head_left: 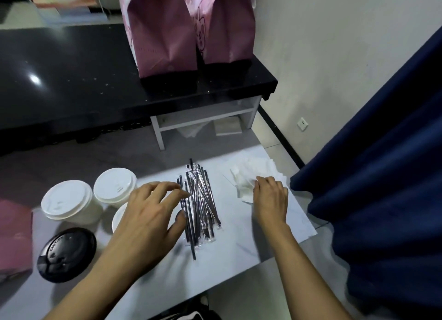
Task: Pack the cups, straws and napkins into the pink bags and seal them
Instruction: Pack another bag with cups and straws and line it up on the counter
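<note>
Fingers (165, 190) of left hand (148, 214) spread, relaxed, tips at wrapped black straws (201, 207) on white counter (239, 245). Right hand (271, 197) pinches napkins (253, 173). White-lidded cups (69, 200) left; black lid (67, 254) embossed "CAUTION". Pink bags (189, 25) behind.

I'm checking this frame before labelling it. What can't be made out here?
- Third white-lidded cup: mostly hidden behind the left hand, head view.
- Tops of the pink bags: cut off by the upper edge, so sealed or open is unknown.
- Right hand fingertips on the napkins: a pinch or only a touch cannot be told.
- Pink item: cut by the left edge, blurred.
</note>
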{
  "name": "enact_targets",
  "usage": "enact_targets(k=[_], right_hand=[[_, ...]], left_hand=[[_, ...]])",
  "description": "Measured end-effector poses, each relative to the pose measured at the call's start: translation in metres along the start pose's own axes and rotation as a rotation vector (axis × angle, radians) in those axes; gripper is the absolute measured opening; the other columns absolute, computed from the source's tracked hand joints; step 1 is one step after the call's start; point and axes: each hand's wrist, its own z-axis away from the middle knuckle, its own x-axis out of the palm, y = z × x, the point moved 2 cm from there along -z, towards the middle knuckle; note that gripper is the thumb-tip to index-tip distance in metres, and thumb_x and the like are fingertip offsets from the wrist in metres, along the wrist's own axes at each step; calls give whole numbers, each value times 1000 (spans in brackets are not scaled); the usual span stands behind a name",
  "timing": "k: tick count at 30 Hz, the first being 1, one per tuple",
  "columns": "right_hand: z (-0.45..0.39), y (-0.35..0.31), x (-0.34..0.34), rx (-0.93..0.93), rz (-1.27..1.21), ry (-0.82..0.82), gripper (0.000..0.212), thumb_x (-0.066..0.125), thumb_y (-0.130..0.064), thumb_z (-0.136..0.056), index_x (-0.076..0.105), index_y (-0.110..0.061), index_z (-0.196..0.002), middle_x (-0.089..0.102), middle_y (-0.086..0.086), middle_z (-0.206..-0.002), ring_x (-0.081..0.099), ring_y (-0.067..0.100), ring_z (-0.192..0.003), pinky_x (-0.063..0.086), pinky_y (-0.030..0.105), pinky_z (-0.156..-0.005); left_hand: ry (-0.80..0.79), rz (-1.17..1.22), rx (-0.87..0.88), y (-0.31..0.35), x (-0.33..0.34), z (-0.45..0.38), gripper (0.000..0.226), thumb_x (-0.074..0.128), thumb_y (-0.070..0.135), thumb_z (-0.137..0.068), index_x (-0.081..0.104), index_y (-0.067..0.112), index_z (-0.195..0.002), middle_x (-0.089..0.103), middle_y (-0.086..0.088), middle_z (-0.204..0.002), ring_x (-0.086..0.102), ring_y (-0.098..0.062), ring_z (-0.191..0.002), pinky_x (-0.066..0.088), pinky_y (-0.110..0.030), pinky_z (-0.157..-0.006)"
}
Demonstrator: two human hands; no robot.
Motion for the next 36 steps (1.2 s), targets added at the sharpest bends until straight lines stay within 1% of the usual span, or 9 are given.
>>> enact_targets(k=[3, 8, 12, 16, 20, 22, 28, 32, 36], right_hand=[[8, -1, -2, 8, -47, 61, 3, 71, -10, -86, 72, -12, -88, 68, 7, -79, 60, 29, -70, 43, 38, -67], [20, -3, 12, -22, -55, -38, 15, 80, -9, -74, 69, -17, -80, 66, 3, -74, 58, 27, -69, 42, 37, -67], [20, -2, 5, -58, -141, -11, 16, 78, -22, -76, 66, -21, -87, 62, 1, -98, 55, 24, -89, 38, 38, -80], [20, -3, 13, -139, -116, -192, 11, 65, -27, -87, 68, -20, -96, 63, -1, -109, 56, 23, -97, 39, 38, -85], [20, -6, 7, -112, -189, -27, 9, 61, -11, -91, 65, -15, -99, 68, 5, -90, 61, 30, -81, 43, 41, -74], [20, -7, 0, -101, -228, 81, 21, 64, 0, -86, 62, -15, -100, 66, 5, -81, 61, 31, -73, 44, 40, -68], [23, -15, -5, -126, -250, 134, 55, 61, 15, -78, 56, -18, -121, 63, 5, -108, 56, 26, -90, 44, 37, -80], [14, -11, 3, -176, -141, 45, 38, 60, 16, -69, 62, -17, -87, 66, 2, -88, 53, 28, -77, 36, 38, -69], [17, -13, 1, -136, -93, 84, 16, 59, -7, -82, 71, -15, -88, 70, 2, -93, 59, 28, -85, 35, 39, -76]], left_hand=[[2, 1, -2, 2, 2, -2, 36, 46, 37, -87, 68, 25, -112, 63, 4, -117, 55, -29, -105, 45, -46, -89], [11, -4, -22, 0, 0, -2, 36, 45, 38, -87, 68, 25, -112, 63, 5, -117, 56, -27, -105, 41, -42, -89], [25, -8, -30, -3, -1, -2, 36, 45, 38, -87, 68, 25, -112, 63, 6, -117, 55, -26, -105, 35, -37, -89], [15, -8, -31, -2, -2, 0, 36, 45, 38, -87, 68, 26, -112, 63, 6, -117, 54, -25, -106, 36, -38, -90], [-4, 9, -39, -4, -4, 3, 37, 45, 39, -88, 67, 27, -114, 62, 7, -119, 54, -25, -108, 40, -41, -91], [-9, 12, -43, -6, -4, 5, 37, 44, 39, -88, 67, 27, -115, 62, 6, -119, 55, -25, -108, 41, -42, -91], [-10, 29, -58, -12, -8, 9, 36, 45, 38, -89, 66, 27, -116, 62, 6, -118, 55, -25, -108, 44, -45, -93], [2, 37, -72, -15, -10, 13, 36, 45, 38, -88, 66, 29, -115, 62, 5, -118, 55, -26, -108, 45, -45, -92], [19, 25, -80, -19, -12, 16, 36, 45, 37, -87, 68, 26, -113, 63, 5, -118, 56, -26, -106, 45, -44, -91]])
